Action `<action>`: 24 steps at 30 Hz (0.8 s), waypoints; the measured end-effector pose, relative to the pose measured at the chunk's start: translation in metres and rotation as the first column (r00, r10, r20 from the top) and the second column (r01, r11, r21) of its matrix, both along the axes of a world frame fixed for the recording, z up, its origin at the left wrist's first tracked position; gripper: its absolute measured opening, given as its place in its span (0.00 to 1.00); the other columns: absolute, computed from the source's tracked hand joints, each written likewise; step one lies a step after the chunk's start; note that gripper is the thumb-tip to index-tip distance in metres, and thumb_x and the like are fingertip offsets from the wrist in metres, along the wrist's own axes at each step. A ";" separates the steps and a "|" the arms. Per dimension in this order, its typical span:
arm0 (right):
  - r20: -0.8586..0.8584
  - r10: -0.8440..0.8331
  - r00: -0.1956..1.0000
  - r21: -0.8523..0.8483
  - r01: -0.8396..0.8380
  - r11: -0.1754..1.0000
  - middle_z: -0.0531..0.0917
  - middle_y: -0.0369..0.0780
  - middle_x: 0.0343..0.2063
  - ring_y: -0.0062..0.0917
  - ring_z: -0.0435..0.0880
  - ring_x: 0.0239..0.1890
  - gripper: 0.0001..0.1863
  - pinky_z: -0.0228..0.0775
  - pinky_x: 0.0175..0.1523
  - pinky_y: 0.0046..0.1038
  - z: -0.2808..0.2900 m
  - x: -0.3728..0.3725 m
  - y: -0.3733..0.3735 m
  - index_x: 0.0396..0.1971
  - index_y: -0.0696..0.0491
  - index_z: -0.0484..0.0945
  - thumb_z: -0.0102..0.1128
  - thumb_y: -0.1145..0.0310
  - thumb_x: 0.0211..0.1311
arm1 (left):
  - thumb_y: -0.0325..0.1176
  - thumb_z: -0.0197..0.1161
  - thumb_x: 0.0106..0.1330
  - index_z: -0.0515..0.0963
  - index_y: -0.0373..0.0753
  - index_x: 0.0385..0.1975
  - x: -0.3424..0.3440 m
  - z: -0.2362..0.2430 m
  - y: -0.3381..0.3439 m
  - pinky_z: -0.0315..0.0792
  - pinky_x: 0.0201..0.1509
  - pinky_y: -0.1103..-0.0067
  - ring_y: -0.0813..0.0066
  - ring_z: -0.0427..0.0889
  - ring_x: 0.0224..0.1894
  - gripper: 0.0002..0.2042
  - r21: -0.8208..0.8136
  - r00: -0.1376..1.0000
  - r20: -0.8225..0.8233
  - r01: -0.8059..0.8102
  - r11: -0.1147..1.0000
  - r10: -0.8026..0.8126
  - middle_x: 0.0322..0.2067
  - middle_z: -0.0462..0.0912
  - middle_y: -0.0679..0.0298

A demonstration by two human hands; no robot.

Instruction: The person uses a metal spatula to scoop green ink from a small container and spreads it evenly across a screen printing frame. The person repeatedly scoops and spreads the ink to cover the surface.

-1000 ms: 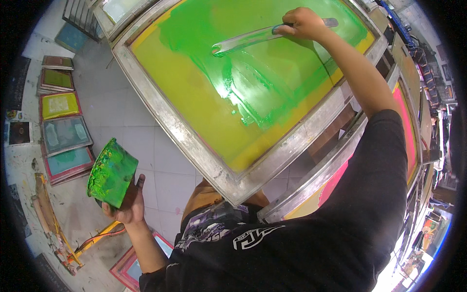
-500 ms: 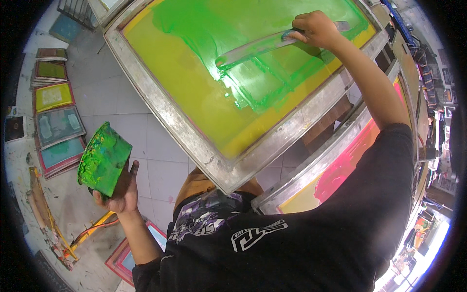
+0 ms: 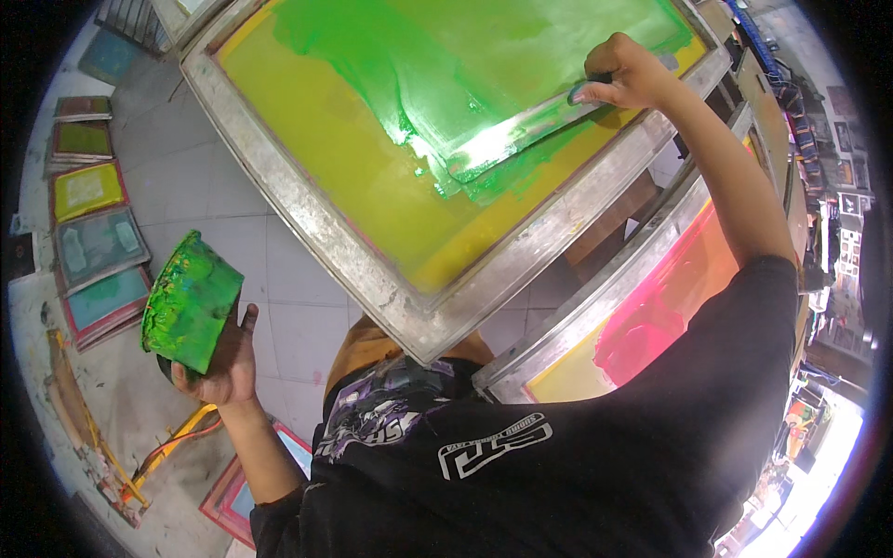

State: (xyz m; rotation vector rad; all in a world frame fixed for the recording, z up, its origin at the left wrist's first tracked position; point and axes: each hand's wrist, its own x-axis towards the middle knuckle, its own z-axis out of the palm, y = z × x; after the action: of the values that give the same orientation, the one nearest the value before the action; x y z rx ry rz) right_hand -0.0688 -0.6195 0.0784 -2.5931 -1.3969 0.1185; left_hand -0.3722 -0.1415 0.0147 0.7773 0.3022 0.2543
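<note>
My right hand (image 3: 628, 76) is closed around the far right end of a long flat squeegee (image 3: 521, 132), whose other end slants down to the left. The squeegee rests on the yellow mesh of a screen-printing frame (image 3: 558, 214), over wet green ink (image 3: 372, 51). A ragged, shiny ridge of ink lies along its left end. In my left hand (image 3: 228, 367), away from the frame, is a tilted round tub (image 3: 191, 302) smeared with green ink. The fingers and thumb hold it from below and the side; its inside is hidden.
A second metal-edged screen with pink ink (image 3: 642, 325) stands to the right, partly under my right arm. Several small framed screens (image 3: 100, 237) line the left side. A yellow metal bar (image 3: 177, 442) lies low on the left, over pale floor tiles (image 3: 298, 339).
My right hand has drawn the squeegee nearer to me and to the right, dragging green ink over the mesh. The tub stays in my left hand, almost unmoved.
</note>
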 end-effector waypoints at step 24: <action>-0.214 -0.403 0.890 0.457 0.456 0.764 0.77 0.36 0.19 0.16 0.72 0.22 0.10 0.63 0.28 0.20 0.110 -0.157 0.134 0.27 0.61 0.77 0.65 0.70 0.51 | 0.24 0.73 0.35 0.57 0.41 0.61 0.110 0.029 -0.064 0.63 0.60 0.67 0.63 0.66 0.58 0.46 0.020 0.810 0.355 0.492 0.870 -0.466 0.55 0.66 0.61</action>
State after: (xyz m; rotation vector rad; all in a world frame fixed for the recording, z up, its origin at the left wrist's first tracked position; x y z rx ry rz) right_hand -0.2256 -0.4855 0.1886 -2.3386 -0.6399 -0.1564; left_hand -0.2622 -0.2050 0.0435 0.6962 -0.2287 -0.1020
